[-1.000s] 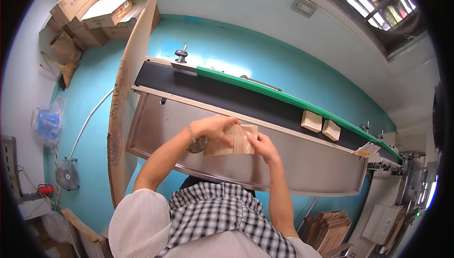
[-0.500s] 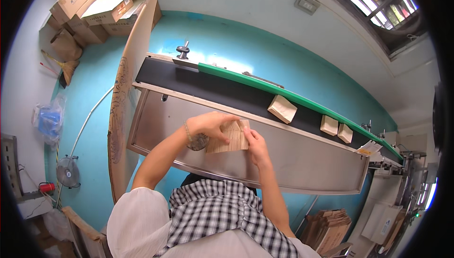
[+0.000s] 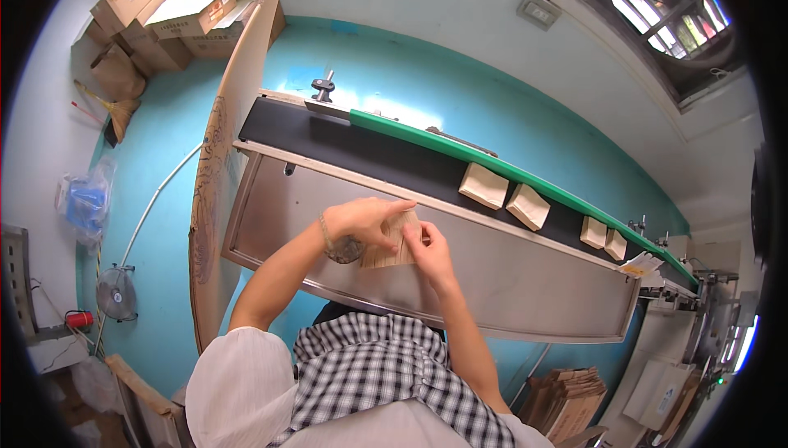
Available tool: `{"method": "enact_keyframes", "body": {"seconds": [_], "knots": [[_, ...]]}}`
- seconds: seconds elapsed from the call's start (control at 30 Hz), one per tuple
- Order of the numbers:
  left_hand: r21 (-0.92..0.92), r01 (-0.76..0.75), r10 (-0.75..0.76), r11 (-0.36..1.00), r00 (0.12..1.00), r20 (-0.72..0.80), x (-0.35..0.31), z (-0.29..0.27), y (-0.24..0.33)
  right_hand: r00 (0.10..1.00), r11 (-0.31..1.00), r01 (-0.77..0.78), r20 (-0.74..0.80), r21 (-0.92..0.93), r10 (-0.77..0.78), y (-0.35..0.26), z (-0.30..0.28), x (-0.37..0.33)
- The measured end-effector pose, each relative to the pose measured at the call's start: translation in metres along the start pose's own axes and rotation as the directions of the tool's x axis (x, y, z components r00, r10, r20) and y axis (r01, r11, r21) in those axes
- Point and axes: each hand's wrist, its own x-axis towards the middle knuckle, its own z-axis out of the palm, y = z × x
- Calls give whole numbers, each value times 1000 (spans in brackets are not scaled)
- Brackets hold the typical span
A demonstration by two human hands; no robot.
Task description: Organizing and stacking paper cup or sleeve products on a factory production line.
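Note:
My left hand curls round a stack of thin tan paper pieces, its thumb and fingers apart at either side of the stack. From the other side my right hand grips the stack's right edge with its fingertips. Fine lines along its face show the separate layers. The stack is held over the metal tray table, below the black conveyor belt. Several cream-coloured stacks lie on the belt to the right, among them a near one and one beside it.
A green guide rail runs along the belt's far side. An upright cardboard sheet stands at the table's left end. Cartons are piled back left, and a fan is on the left. Flattened cardboard leans at lower right.
The stacks on the belt have shifted right, and one more shows at the left of the row. My right hand has slid left over the held stack; my left hand stays nearly in place.

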Motion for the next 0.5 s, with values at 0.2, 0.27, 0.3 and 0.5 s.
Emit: {"method": "enact_keyframes", "body": {"seconds": [0.2, 0.27, 0.3, 0.5], "knots": [[47, 29, -30, 999, 999, 24, -8, -8, 2, 952, 883, -305, 129, 357, 276, -8, -13, -3], [66, 55, -57, 996, 998, 34, -8, -6, 0, 955, 882, -297, 128, 366, 268, -11, -13, -5], [65, 55, -57, 996, 998, 33, -9, -4, 0, 946, 879, -322, 147, 351, 288, -12, -15, -5], [-38, -55, 54, 998, 998, -42, -12, -5, -1, 932, 885, -360, 165, 295, 324, -9, -19, -5]]}}
